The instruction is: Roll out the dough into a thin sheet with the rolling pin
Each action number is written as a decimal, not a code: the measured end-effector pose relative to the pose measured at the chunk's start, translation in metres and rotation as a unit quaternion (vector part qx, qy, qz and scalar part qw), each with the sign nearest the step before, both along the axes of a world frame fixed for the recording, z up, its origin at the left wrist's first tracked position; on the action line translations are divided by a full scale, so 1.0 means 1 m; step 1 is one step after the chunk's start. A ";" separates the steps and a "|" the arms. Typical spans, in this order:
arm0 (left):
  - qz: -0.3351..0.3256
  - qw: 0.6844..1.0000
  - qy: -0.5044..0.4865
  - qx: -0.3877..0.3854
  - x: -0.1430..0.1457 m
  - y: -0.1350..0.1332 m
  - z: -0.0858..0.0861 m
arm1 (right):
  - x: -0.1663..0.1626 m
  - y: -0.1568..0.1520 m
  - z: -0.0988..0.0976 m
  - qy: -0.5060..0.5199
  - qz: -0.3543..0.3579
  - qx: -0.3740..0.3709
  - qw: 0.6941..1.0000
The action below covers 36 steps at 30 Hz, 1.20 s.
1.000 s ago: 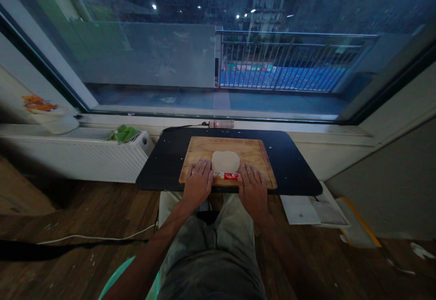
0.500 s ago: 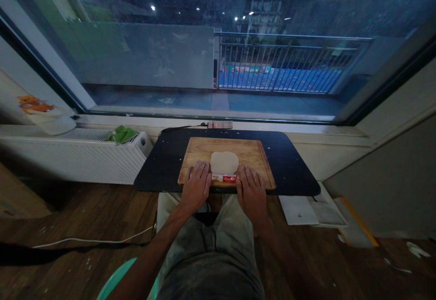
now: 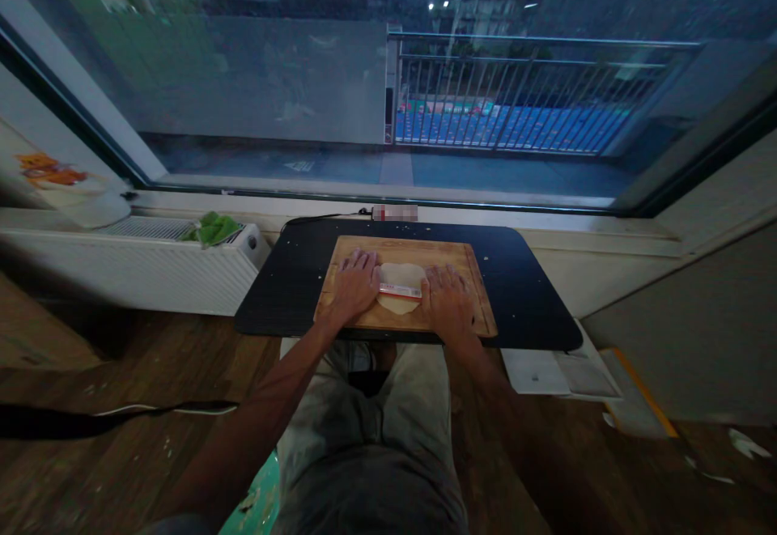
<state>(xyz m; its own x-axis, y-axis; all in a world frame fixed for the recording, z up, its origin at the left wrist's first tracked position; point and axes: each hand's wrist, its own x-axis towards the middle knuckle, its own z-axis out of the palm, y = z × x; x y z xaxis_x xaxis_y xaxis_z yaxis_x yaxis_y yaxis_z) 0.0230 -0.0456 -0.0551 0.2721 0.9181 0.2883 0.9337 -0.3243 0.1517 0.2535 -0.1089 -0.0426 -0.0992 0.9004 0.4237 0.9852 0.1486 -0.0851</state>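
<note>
The board point(image 3: 437, 252) is wood, the dough point(image 3: 401, 274) smoothly matt

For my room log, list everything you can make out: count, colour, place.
Dough sheet: one, pale, on cutting board
Printed tube: one, red and white, across dough sheet
Cutting board: one, brown, on table
Table: one, black, by window
Window: one, bluish, ahead
Railing: one, grey, outside
Radiator: one, white, left of table
Cloth-like item: one, green, on radiator
Container: one, white and orange, by radiator
Cord: one, white, floor at left
Partly hidden item: one, teal, lower left
Flat item: one, white, below table's right end
Legs: two, grey-trousered, below table
Left hand: one, bare, at tube's left end
Right hand: one, bare, at tube's right end
</note>
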 end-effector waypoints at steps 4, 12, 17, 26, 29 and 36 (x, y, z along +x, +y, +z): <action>0.010 1.000 0.007 -0.003 0.005 0.019 0.007 | 0.002 0.018 0.005 0.002 -0.006 -0.006 1.000; 0.050 0.998 0.029 -0.036 0.015 0.040 0.025 | 0.010 0.052 0.010 0.006 -0.025 -0.046 0.999; 0.065 0.996 0.040 -0.042 0.022 0.062 0.033 | 0.012 0.071 0.021 -0.007 -0.056 -0.076 0.995; 0.049 0.995 0.081 -0.043 0.035 0.088 0.045 | 0.014 0.095 0.037 -0.015 -0.076 -0.136 0.988; 0.024 0.995 0.088 -0.049 0.034 0.081 0.044 | 0.013 0.089 0.031 -0.046 -0.066 -0.134 0.988; 0.001 0.994 0.100 -0.054 0.026 0.036 0.038 | 0.013 0.057 0.013 -0.056 -0.023 -0.103 0.993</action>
